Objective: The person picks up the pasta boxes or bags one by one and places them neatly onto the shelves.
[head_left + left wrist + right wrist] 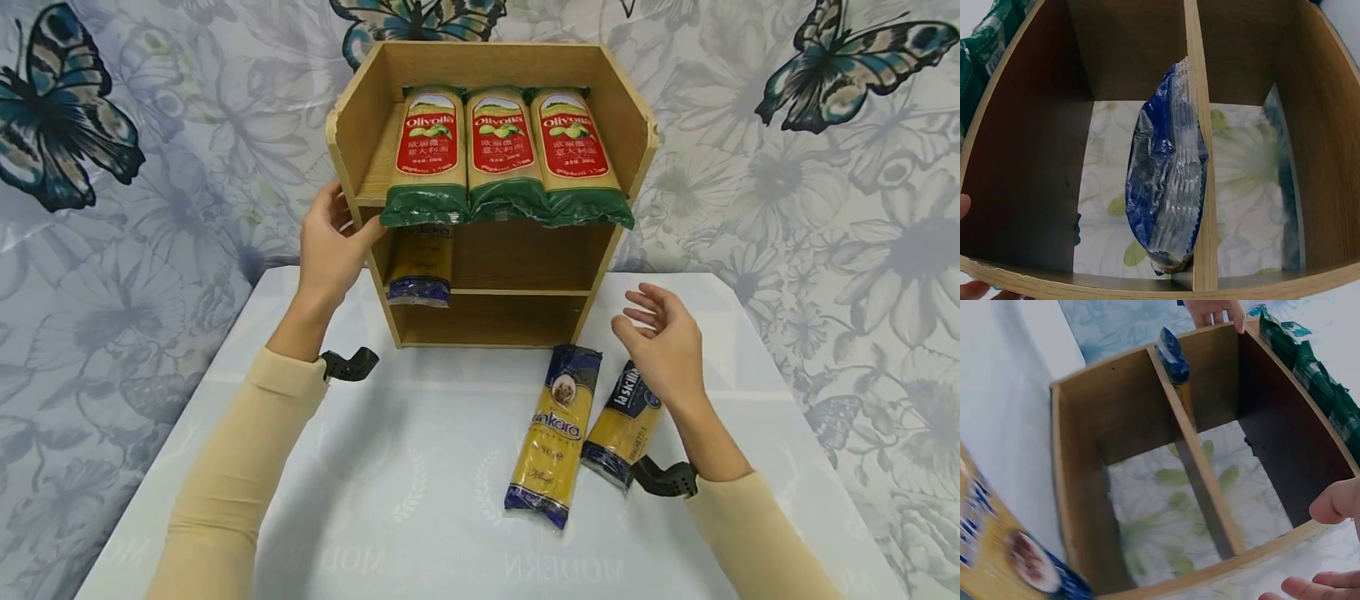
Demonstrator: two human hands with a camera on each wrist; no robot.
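Note:
A small wooden shelf [517, 258] stands upright at the back of the table. My left hand [333, 250] holds its left side panel, thumb at the front edge and fingers on the outer face. One yellow and blue spaghetti pack [420, 267] lies on the middle shelf at the left; its crimped blue end [1160, 169] faces out. In the air right of the shelf is my right hand [663, 346], fingers loosely bent and holding nothing. Below it on the table lie an Ankara pasta pack [555, 437] and a La Sicilia spaghetti pack [622, 425], the latter partly covered by this hand.
Three Olivoila spaghetti packs [502, 150] lie side by side on the top shelf, their green ends jutting past its front edge. A white cloth covers the table [375, 500]. Behind the shelf hangs a flower and butterfly patterned backdrop [750, 192].

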